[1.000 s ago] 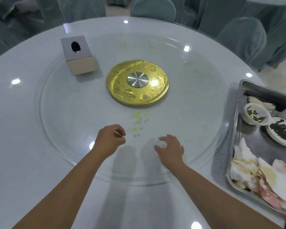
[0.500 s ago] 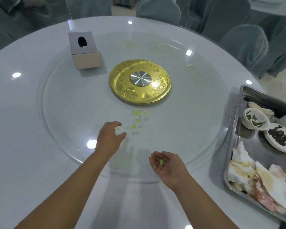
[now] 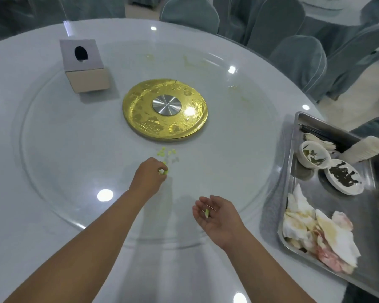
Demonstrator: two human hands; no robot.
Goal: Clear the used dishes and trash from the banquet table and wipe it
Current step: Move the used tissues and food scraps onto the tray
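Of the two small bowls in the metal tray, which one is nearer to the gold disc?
The bowl with green leaf bits, at the tray's far end; the bowl with dark residue sits closer to the person.

Left hand [image 3: 149, 177] has reached forward and now pinches a green scrap [image 3: 163, 171] off the glass

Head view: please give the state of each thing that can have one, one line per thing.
Left hand: pinches a yellow-green food scrap.
Right hand: palm up, one scrap on it.
Grey square tissue box: upright.
Steel rectangular tray: loaded.
White round small bowls: dirty.
Crumpled white napkins: stained.
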